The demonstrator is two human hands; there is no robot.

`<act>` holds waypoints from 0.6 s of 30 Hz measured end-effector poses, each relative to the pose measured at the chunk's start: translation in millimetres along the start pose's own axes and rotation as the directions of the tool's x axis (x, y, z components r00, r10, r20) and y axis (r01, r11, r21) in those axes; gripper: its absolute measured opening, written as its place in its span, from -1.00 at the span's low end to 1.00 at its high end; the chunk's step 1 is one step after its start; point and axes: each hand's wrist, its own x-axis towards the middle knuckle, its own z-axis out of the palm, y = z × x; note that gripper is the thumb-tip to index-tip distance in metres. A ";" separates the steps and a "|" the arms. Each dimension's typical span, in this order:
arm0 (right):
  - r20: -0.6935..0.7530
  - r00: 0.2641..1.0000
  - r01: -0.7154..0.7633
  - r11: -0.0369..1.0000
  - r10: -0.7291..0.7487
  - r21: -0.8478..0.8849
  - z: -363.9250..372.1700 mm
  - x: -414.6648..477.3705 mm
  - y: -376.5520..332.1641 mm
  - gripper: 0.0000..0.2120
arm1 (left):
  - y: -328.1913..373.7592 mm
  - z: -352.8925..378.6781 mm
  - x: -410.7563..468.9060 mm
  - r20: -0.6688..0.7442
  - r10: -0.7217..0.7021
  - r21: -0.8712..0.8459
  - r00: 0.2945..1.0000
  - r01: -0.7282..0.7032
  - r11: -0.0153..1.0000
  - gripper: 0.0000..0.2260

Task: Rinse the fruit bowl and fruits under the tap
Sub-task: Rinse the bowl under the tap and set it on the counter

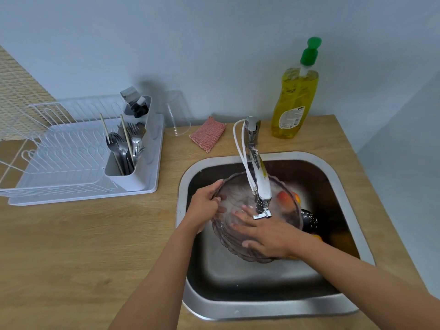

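Left to right: a rack [71, 151] on the bench [71, 246]. The left hand [206, 206] grips the rim of the bowl [226, 239], which is held tilted in the sink [262, 306] under the tap [260, 186]. The right hand [266, 232] lies inside the bowl with flat, spread fingers and holds nothing. The fruits [285, 198] lie in the sink behind and to the right of the bowl. Likely hazards: the wet rim may slip from its one-handed grip and strike the spout close above or the basin. The tilted bowl wall may also deflect water onto the bench.
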 end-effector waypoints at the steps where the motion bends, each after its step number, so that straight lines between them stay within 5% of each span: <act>1: 0.008 0.999 -0.053 0.998 0.054 -0.031 -1.6 5.2 1.0 -0.36 | 0.5 2.6 -1.4 0.009 0.000 -0.002 1.000 0.000 1.000 -0.48; 5: 0.019 0.930 -0.362 0.924 0.367 -0.120 -14.1 4.5 21.7 -0.17 | 1.3 0.4 -3.9 -0.055 0.004 -0.052 0.998 -0.007 0.999 -0.47; 10: 0.134 0.990 -0.058 0.993 0.043 0.106 -3.3 14.0 -17.4 -0.37 | 3.0 1.8 -6.3 -0.028 0.037 -0.020 0.999 -0.038 0.999 -0.49; 14: 0.039 0.988 -0.151 0.989 0.151 -0.006 -6.9 20.8 -8.0 -0.35 | 6.6 -6.8 -6.8 -0.016 0.011 -0.093 1.000 -0.012 0.996 -0.48; 18: 0.120 0.993 0.005 0.993 -0.020 0.118 -7.1 15.5 -14.6 -0.45 | 8.6 -10.8 -4.6 -0.039 -0.003 -0.095 0.999 -0.001 0.995 -0.49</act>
